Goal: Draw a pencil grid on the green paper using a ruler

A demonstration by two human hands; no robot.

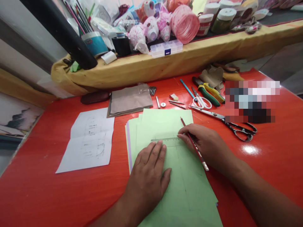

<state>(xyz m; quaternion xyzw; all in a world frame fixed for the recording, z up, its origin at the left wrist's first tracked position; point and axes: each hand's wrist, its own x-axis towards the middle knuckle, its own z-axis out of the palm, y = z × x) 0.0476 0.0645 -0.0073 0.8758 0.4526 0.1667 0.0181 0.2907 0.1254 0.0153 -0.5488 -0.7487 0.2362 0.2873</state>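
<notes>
Left hand (148, 179) open and flat, fingers (157, 151) spread, fingertips pressing on a clear ruler (165, 141). Ruler lying crosswise on the top sheet of a green paper stack (187, 192), with lilac and pale yellow sheets showing along the stack's left side. Faint pencil lines on the green sheet below the ruler.

Right hand (201, 143) closed around a red pencil (198, 156), fingertips just touching the ruler's right end. Pencil slanting under the fingers, pale end toward the near edge of the red desk (40, 176), other end past the ruler, above the green sheet.

Stack near the middle of the desk, running off its near edge. Just left of the stack, a creased white sheet (90, 138) with pencil sketches. Toward the far edge, a folded brown paper pile (130, 100) and a dark pouch (94, 97).

Toward the far right corner, a blue pencil (187, 88), a small eraser (174, 97), white-handled scissors (201, 101), pliers (205, 91) with green and yellow grips, and leather scraps (213, 77). Nearer the right edge, large black-handled shears (239, 129), blades pointing toward the stack. Beside the pliers, a pixelated patch (252, 101) hiding whatever lies there.

Beyond the far edge, a yellow-covered shelf (153, 66) holding a plastic compartment box (166, 48), a pink roll (184, 23) and jars (223, 20).
</notes>
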